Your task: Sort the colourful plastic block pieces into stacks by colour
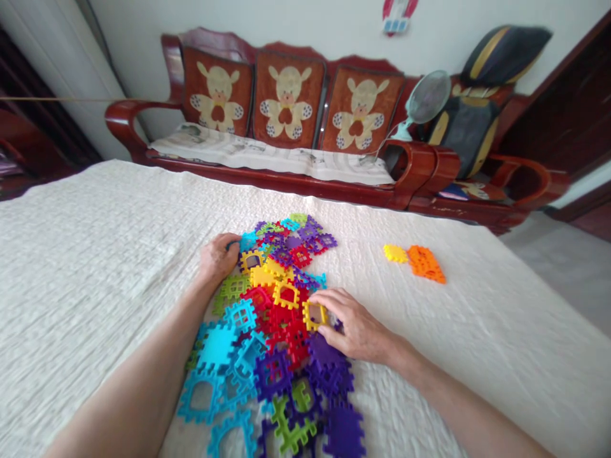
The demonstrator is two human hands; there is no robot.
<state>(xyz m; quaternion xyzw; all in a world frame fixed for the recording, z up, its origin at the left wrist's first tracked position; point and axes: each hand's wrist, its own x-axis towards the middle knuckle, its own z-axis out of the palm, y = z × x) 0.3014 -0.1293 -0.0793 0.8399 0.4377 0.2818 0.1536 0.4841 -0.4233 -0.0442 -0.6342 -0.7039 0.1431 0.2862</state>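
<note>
A long heap of interlocking plastic building tiles with notched edges lies on the pale bedspread (109,254). My right hand (356,324) pinches a yellow window-frame tile (307,318) between thumb and fingers at the heap's right side. At the upper left edge of the heap, my left hand (218,257) is curled, its fingertips against a light blue tile (248,241); part of the grip is hidden. Between the hands are a solid yellow tile (261,276) and another yellow frame tile (286,295). Closer to me lie light blue tiles (217,345), purple tiles (344,429) and green ones.
Apart from the heap, on the right, lie a small yellow tile (395,253) and orange tiles (426,263). Beyond the bedspread stands a wooden sofa (286,180) with bear-patterned cushions (290,95). A fan (429,97) and a black-and-yellow seat pad (465,133) are at its right.
</note>
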